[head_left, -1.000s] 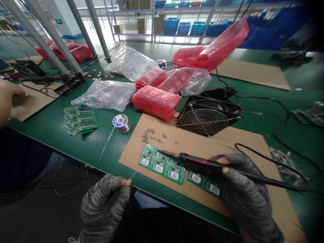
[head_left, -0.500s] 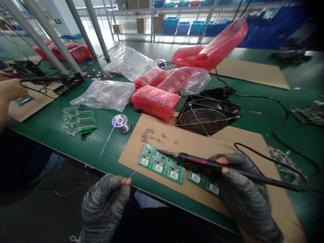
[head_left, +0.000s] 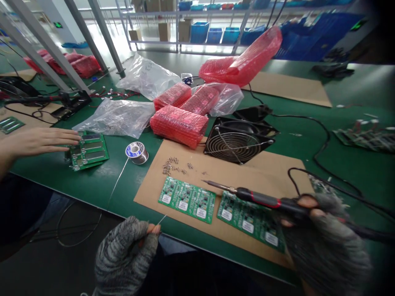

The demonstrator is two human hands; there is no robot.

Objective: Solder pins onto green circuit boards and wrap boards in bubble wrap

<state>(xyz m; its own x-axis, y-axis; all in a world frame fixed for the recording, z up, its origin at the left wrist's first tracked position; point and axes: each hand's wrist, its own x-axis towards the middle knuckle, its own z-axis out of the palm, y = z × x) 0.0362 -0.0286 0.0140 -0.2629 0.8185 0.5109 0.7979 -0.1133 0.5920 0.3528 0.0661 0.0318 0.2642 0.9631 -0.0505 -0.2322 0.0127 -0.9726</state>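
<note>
Nearby, the left hand (head_left: 126,250) has its grip pinched on the solder wire (head_left: 162,220) at the table (head_left: 123,183) edge. The right hand (head_left: 321,242) has its grip closed round the soldering iron (head_left: 262,199), whose tip is just beyond the circuit boards (head_left: 187,200) on the cardboard (head_left: 247,172). Farther left, a co-worker's hand (head_left: 40,142) touches other boards (head_left: 91,152).

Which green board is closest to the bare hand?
The board left of the solder spool, on the green table. The bare hand reaches its corner. The two panels on cardboard lie farther off.
</note>
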